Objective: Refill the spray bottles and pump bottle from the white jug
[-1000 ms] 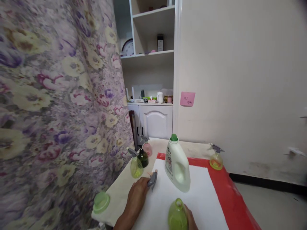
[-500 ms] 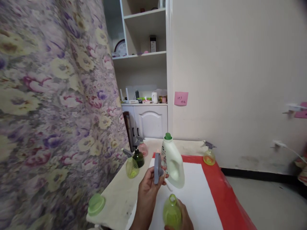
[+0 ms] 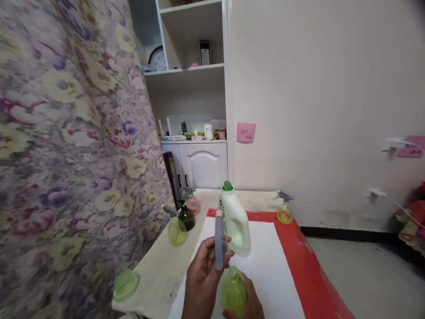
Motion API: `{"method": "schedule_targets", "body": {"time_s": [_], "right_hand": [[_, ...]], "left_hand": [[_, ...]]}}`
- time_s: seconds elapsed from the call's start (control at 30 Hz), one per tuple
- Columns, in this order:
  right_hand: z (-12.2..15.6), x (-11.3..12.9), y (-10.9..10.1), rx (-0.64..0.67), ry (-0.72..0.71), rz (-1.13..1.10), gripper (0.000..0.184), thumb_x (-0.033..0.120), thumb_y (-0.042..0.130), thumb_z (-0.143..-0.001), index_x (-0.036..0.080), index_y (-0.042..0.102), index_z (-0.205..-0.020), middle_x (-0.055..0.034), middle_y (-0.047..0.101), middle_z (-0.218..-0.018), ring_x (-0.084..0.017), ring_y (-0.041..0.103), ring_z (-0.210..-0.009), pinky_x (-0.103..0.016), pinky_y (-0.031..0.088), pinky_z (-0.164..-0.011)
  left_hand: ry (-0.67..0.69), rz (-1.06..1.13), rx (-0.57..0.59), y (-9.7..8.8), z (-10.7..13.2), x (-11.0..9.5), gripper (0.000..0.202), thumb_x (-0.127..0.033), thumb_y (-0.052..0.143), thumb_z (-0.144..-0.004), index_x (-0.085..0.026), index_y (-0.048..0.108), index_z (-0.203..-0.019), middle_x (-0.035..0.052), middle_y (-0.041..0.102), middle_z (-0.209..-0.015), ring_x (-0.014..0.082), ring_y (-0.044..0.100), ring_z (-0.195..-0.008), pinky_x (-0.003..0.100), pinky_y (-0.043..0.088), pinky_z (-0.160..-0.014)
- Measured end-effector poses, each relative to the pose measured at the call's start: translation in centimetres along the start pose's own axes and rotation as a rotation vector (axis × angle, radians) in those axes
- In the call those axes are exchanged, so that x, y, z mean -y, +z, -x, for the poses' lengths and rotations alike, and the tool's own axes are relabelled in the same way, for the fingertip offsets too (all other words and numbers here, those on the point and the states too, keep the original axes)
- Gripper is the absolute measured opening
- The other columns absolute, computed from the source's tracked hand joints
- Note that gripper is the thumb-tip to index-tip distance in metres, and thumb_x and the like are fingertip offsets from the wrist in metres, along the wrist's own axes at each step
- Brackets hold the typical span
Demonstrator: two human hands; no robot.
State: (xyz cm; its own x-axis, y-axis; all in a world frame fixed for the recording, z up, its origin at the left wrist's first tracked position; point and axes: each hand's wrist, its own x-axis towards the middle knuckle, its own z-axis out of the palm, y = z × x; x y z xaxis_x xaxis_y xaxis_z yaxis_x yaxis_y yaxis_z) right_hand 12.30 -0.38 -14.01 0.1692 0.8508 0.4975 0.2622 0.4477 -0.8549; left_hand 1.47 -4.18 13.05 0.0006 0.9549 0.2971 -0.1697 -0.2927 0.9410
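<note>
My left hand (image 3: pixel 202 274) is closed on a grey spray head (image 3: pixel 219 241), with the head held upright above a yellow-green bottle (image 3: pixel 233 290). The spray head's thin tube (image 3: pixel 231 268) reaches down to the bottle's open mouth; whether its tip is inside I cannot tell for sure. My right hand (image 3: pixel 252 297) wraps round the bottle's right side near the front of the table. Just beyond both hands a large pale green jug (image 3: pixel 237 221) stands upright, its green cap part (image 3: pixel 227 186) at the top.
White paper (image 3: pixel 265 266) lies on a red sheet (image 3: pixel 299 261) over the table. At left stand a yellow spray bottle (image 3: pixel 177 230), a dark green bottle (image 3: pixel 187 218) and a pink spray bottle (image 3: pixel 193 204). Another spray bottle (image 3: pixel 284 212) stands back right; a green lid (image 3: pixel 126 285) lies front left.
My left hand has lowered the spray head, bringing its tube from above right of the bottle down to the bottle's mouth. The view has shifted slightly to the right.
</note>
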Motion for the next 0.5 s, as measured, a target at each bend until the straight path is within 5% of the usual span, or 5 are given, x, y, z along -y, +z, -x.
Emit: {"method": "schedule_targets", "body": {"time_s": [0.23, 0.5], "right_hand": [[-0.1, 1.0, -0.4, 0.020, 0.063, -0.023, 0.080, 0.032, 0.068, -0.057, 0.022, 0.042, -0.132, -0.0096, 0.060, -0.127, -0.033, 0.058, -0.117, -0.038, 0.051, -0.096], [-0.2, 2.1, -0.7, 0.041, 0.101, 0.011, 0.080, 0.026, 0.070, -0.057, 0.023, 0.040, -0.132, -0.0095, 0.058, -0.128, -0.032, 0.058, -0.118, -0.039, 0.051, -0.097]], "left_hand": [[-0.070, -0.070, 0.098, -0.5, -0.7, 4.5, 0.027, -0.033, 0.071, -0.077, -0.022, 0.065, -0.101, 0.0046, 0.072, -0.101, 0.0197, 0.065, -0.087, 0.029, 0.052, -0.081], [-0.087, -0.279, 0.064, -1.2, 0.0, 8.9, 0.020, -0.024, 0.066, -0.077, -0.022, 0.069, -0.097, 0.0068, 0.074, -0.106, 0.0260, 0.065, -0.101, 0.036, 0.048, -0.090]]}}
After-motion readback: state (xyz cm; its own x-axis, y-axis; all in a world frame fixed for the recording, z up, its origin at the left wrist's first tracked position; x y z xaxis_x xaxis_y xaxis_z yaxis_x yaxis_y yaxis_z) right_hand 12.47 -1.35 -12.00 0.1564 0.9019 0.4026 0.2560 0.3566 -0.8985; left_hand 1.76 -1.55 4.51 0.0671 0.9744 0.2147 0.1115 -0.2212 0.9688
